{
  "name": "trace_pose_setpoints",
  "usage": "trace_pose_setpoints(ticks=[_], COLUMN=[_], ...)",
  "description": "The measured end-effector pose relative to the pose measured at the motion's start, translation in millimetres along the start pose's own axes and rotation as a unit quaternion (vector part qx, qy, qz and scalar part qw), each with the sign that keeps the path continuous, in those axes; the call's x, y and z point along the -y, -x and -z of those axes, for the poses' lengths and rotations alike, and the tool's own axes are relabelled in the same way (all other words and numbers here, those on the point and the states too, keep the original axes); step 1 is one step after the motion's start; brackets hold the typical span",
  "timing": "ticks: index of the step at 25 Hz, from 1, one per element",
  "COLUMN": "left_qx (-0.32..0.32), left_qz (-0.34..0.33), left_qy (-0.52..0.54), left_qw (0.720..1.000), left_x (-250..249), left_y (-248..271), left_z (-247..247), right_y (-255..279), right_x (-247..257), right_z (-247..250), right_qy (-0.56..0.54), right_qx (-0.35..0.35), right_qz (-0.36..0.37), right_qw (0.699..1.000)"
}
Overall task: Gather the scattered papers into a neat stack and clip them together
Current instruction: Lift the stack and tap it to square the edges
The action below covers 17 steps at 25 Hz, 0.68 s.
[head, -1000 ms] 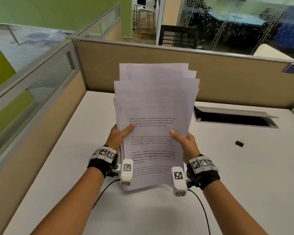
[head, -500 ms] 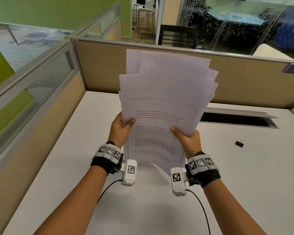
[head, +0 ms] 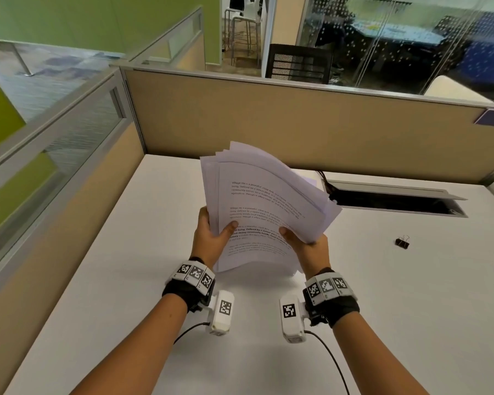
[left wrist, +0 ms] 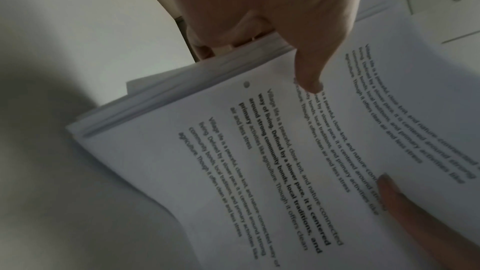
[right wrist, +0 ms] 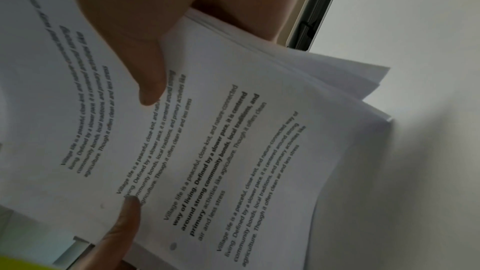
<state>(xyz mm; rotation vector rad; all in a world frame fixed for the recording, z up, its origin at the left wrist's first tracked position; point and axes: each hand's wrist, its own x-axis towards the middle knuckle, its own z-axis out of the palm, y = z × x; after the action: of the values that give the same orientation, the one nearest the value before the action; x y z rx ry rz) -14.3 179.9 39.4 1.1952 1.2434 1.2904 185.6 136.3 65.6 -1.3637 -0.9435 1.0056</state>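
A loose stack of white printed papers (head: 264,199) is held above the white desk (head: 411,303), tipped away from me and leaning right, its sheets fanned unevenly at the top and right edges. My left hand (head: 213,236) grips the stack's left edge, thumb on the top page. My right hand (head: 304,243) grips the lower right edge the same way. In the left wrist view my left hand (left wrist: 306,65) clamps the papers (left wrist: 259,151); in the right wrist view my right hand (right wrist: 148,65) pinches the papers (right wrist: 233,151). A black binder clip (head: 402,242) lies on the desk to the right.
An open cable slot (head: 397,202) with a raised lid cuts into the desk behind the papers on the right. Tan partition walls (head: 297,124) close off the desk at the back and left. Cables run from both wrist cameras toward me.
The stack was upright and raised; it has now tipped forward and swung clockwise, its top much lower. Both hands keep their grip and have dropped slightly.
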Motion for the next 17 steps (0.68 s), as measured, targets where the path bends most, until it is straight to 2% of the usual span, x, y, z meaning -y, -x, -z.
trace_pose_setpoints(ticks=[7, 9, 13, 17], left_qx=[-0.013, -0.006, 0.006, 0.045], left_qz=[-0.014, -0.021, -0.075, -0.127], left_qy=[-0.03, -0.026, 0.039, 0.032], left_qw=[0.999, 0.999, 0.996, 0.99], left_x=[-2, -14, -44, -78], left_y=[0, -4, -9, -19], left_z=[-3, -3, 2, 7], right_y=[-2, -3, 1, -8], right_x=[6, 14, 32, 50], right_z=[6, 6, 11, 15], right_qy=[0.007, 0.006, -0.006, -0.01], right_qx=[-0.038, -0.026, 0.006, 0.02], right_qz=[0.017, 0.033, 0.062, 0.087], right_qw=[0.999, 0.999, 0.998, 0.996])
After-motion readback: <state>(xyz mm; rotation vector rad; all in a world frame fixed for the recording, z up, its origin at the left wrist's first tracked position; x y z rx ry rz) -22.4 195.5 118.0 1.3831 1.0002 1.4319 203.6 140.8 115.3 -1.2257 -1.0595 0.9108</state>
